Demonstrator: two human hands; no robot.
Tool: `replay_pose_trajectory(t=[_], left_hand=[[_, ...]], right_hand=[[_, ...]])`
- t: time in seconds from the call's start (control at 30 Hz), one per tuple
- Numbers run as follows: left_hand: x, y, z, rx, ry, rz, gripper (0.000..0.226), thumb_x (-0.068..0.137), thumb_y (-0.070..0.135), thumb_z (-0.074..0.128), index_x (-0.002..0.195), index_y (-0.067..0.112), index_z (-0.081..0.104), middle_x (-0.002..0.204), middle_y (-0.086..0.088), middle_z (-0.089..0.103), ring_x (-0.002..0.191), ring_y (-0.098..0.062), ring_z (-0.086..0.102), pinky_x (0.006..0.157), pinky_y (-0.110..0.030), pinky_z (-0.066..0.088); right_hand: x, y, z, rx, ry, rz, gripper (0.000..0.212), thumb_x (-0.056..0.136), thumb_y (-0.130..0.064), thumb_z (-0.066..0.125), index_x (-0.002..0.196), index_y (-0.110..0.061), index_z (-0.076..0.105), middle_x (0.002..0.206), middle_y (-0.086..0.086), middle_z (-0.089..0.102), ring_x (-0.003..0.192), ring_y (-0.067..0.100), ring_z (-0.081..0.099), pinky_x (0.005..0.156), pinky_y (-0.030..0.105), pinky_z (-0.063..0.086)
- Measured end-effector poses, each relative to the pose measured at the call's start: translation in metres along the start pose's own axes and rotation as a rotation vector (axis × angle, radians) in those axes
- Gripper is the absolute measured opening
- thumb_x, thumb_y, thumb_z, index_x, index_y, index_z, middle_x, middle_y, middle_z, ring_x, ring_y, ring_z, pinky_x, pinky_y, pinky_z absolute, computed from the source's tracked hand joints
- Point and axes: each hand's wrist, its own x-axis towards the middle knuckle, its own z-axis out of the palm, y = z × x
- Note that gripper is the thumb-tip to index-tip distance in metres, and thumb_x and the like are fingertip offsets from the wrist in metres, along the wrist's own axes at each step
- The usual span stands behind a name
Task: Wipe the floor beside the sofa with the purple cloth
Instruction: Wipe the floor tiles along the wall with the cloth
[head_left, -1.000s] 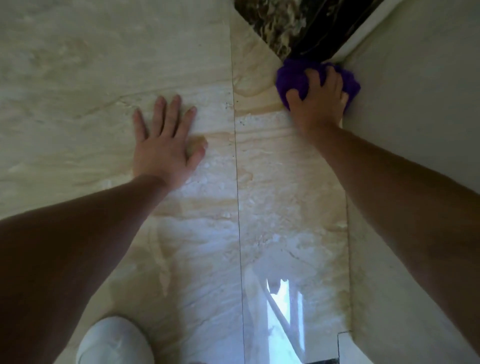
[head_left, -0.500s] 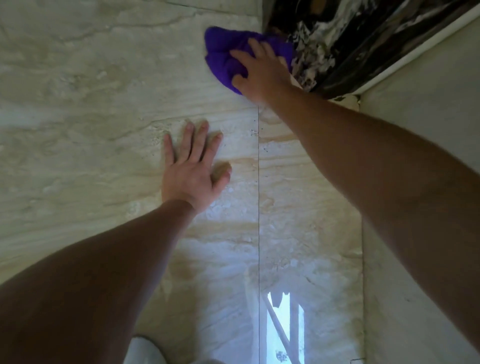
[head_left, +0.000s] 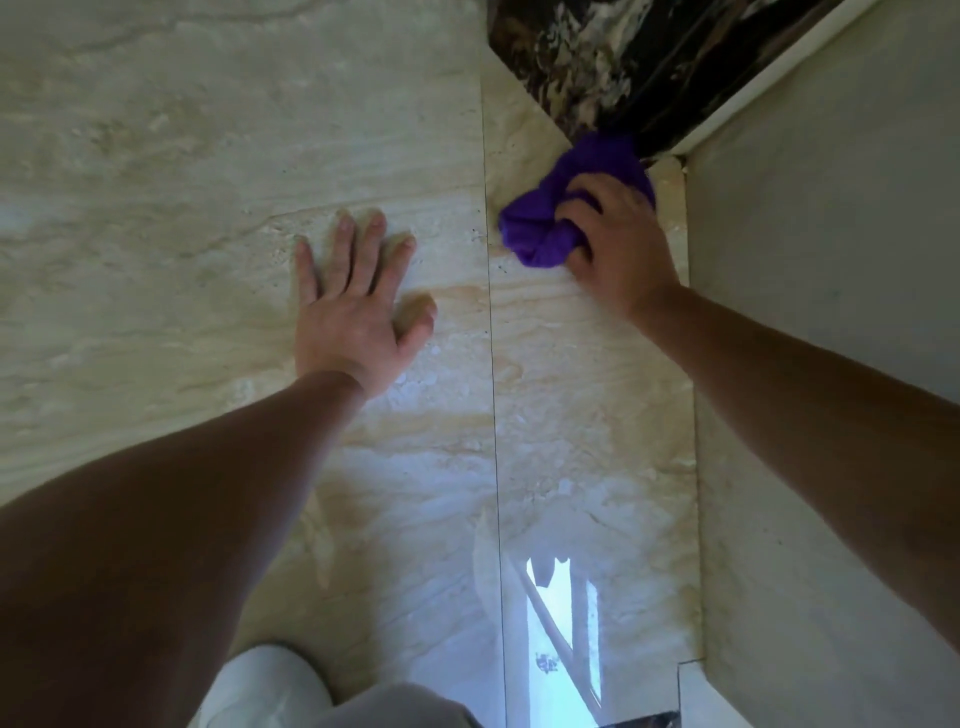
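The purple cloth (head_left: 550, 218) is bunched up on the glossy cream marble floor (head_left: 208, 182), close to the corner where the pale sofa side (head_left: 831, 260) meets a dark patterned strip. My right hand (head_left: 618, 239) presses down on the cloth with fingers curled into it; part of the cloth is hidden under the palm. My left hand (head_left: 353, 306) lies flat on the floor with fingers spread, left of a tile joint, holding nothing.
A dark marbled border (head_left: 613, 62) runs diagonally at the top right. The pale sofa side fills the right edge. My knee in light fabric (head_left: 270, 686) shows at the bottom. A bright window reflection (head_left: 561, 639) gleams on the floor.
My right hand has swept the cloth from the far left of the dark border back to the right and nearer, beside the sofa. My left hand stays planted.
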Motion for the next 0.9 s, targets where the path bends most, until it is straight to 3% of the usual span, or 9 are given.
replay_pose_trajectory(t=[0.13,0.23,0.4,0.53,0.67,0.77,0.83,0.9], left_hand=[[0.000,0.001,-0.002,0.007,-0.019,0.002,0.073,0.098,0.067,0.021,0.161,0.031,0.014,0.173,-0.002,0.000,0.160,-0.029,-0.004,0.125,-0.063,0.001],[-0.003,0.000,-0.003,0.004,-0.020,0.004,0.073,0.098,0.066,0.023,0.161,0.030,0.015,0.173,-0.003,0.002,0.160,-0.030,-0.002,0.125,-0.063,0.002],[-0.001,0.001,-0.009,0.009,-0.050,0.019,0.072,0.099,0.067,0.019,0.161,0.031,0.012,0.173,-0.004,0.002,0.160,-0.030,-0.002,0.125,-0.063,-0.001],[0.002,0.003,-0.027,0.008,-0.220,0.008,0.072,0.098,0.061,0.028,0.161,0.029,0.014,0.173,-0.005,-0.002,0.160,-0.029,-0.003,0.125,-0.062,-0.001],[-0.032,0.036,-0.078,0.038,-0.315,-0.084,0.071,0.098,0.047,0.047,0.158,0.014,0.027,0.170,-0.017,0.012,0.158,-0.036,0.009,0.125,-0.062,0.012],[-0.102,0.087,-0.124,-0.291,-0.425,-0.153,0.063,0.098,0.045,0.054,0.152,0.015,0.042,0.163,-0.015,0.036,0.149,-0.034,0.037,0.120,-0.049,0.033],[-0.135,0.126,-0.172,-0.773,-0.545,-0.396,0.060,0.089,0.050,0.062,0.138,0.014,0.058,0.141,-0.014,0.062,0.121,-0.032,0.065,0.107,-0.042,0.050],[-0.165,0.162,-0.221,-1.086,-0.588,-0.579,0.058,0.082,0.051,0.066,0.129,0.016,0.063,0.124,-0.011,0.070,0.103,-0.030,0.071,0.095,-0.047,0.058]], right_hand=[[-0.023,0.041,-0.011,-0.073,-0.111,0.246,0.055,0.091,-0.026,0.052,0.145,-0.016,0.050,0.157,0.023,0.037,0.144,0.043,0.036,0.117,0.047,0.032],[-0.004,0.026,-0.022,-0.031,-0.247,0.337,0.060,0.095,-0.027,0.058,0.152,-0.025,0.041,0.163,0.016,0.029,0.148,0.038,0.029,0.117,0.045,0.031],[-0.089,0.001,-0.023,-0.060,-0.251,0.364,0.052,0.088,-0.021,0.063,0.139,-0.027,0.055,0.152,0.011,0.043,0.133,0.042,0.041,0.109,0.042,0.037],[-0.176,-0.028,-0.008,0.036,-0.134,0.485,0.036,0.081,-0.015,0.063,0.116,-0.020,0.068,0.130,0.013,0.056,0.116,0.041,0.049,0.092,0.041,0.045],[-0.220,-0.043,-0.022,0.120,-0.347,0.558,0.026,0.087,-0.020,0.060,0.111,-0.023,0.070,0.123,0.014,0.063,0.113,0.039,0.057,0.088,0.038,0.046],[-0.241,-0.067,-0.080,0.317,-0.449,0.692,0.031,0.080,-0.022,0.065,0.110,-0.029,0.071,0.115,0.009,0.070,0.108,0.031,0.066,0.080,0.029,0.047],[-0.263,-0.099,-0.135,0.400,-0.409,0.675,0.042,0.076,-0.022,0.068,0.116,-0.034,0.067,0.119,0.005,0.063,0.111,0.029,0.062,0.087,0.032,0.051],[-0.286,-0.136,-0.201,0.501,-0.363,0.637,0.045,0.075,-0.019,0.067,0.117,-0.035,0.067,0.121,0.001,0.060,0.110,0.025,0.059,0.090,0.035,0.053]])
